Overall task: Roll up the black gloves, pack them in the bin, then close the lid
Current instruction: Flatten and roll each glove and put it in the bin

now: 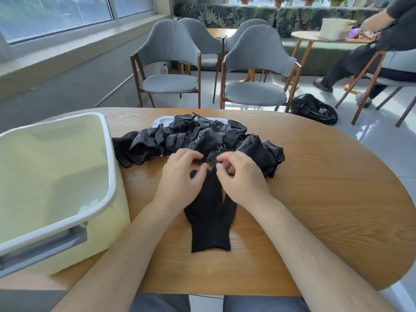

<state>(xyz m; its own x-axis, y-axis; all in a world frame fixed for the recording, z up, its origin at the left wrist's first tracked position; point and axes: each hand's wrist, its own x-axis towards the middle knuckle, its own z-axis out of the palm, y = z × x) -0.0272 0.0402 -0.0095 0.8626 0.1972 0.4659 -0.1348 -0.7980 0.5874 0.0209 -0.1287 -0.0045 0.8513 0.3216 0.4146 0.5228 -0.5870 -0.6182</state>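
Lying cuff near, fingers far: black glove (210, 221); left hand (182, 174) and right hand (240, 176) both pinch its far end.

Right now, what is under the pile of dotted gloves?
A white flat panel, perhaps a lid, shows at the glove pile's far edge, on the table. The gloves cover the rest of it.

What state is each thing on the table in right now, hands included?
bin, open, lid off, no gloves visible inside.
white lid, off the bin, lying partly under the glove pile.
glove pile, heaped, unrolled.
flat glove, spread flat on the table, not yet rolled.
left hand, pinches the flat glove's fingertips.
right hand, pinches the flat glove's fingertips.
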